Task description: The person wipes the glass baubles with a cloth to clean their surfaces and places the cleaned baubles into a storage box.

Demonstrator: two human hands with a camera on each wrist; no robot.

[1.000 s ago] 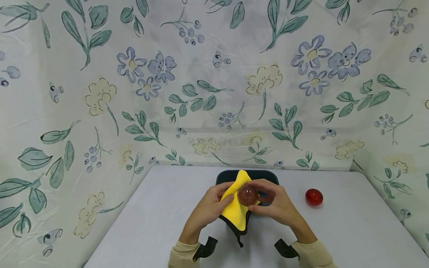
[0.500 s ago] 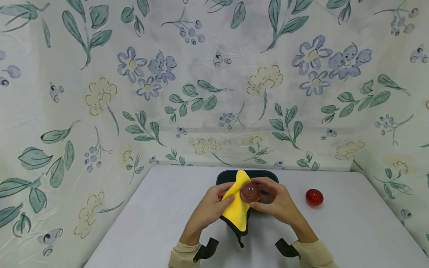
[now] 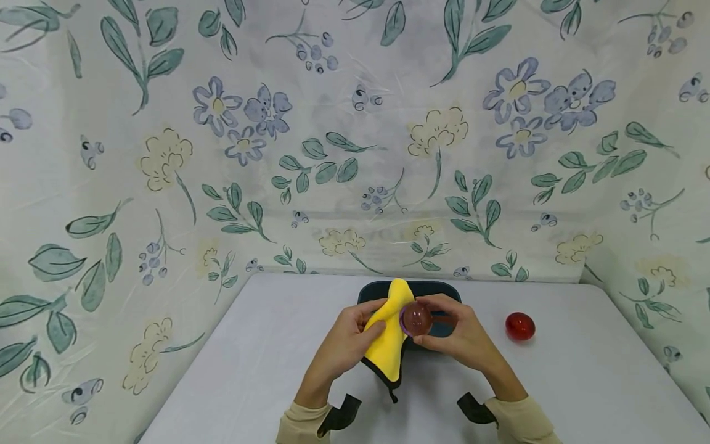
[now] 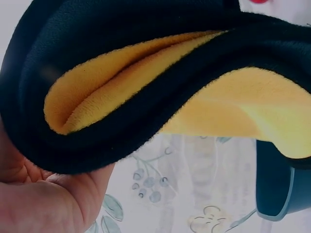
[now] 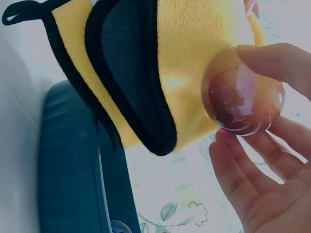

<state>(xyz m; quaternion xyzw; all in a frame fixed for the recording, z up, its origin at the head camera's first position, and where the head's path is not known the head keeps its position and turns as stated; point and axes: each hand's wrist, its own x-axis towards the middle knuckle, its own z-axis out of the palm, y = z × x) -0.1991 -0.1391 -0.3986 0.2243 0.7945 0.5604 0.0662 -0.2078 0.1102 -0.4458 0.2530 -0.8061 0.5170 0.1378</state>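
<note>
My left hand [image 3: 347, 336] grips a yellow towel [image 3: 386, 351] with dark edging, a dark reverse side and a small hanging loop. In the left wrist view the towel [image 4: 228, 104] is folded over itself above the thumb side of the hand [image 4: 53, 199]. Thumb and fingers of my right hand [image 3: 457, 336] pinch a see-through reddish ball [image 3: 417, 319] with a purple edge on its left. Up close in the right wrist view, the glossy ball [image 5: 238, 104] overlaps the towel's yellow face, thumb on top and fingertips beneath.
Behind the hands stands a dark teal bin [image 3: 438, 288] on the white table [image 3: 249, 382]. Part of a round, shiny clear thing [image 5: 119, 226] shows inside it. A red ball [image 3: 519, 327] rests on the table to the right. Floral cloth [image 3: 344, 123] hangs at the back.
The reddish ball has shifted slightly right and up, and its purple edge has come into view. The towel's lower corner has swung a little left. The red ball stays where it was.
</note>
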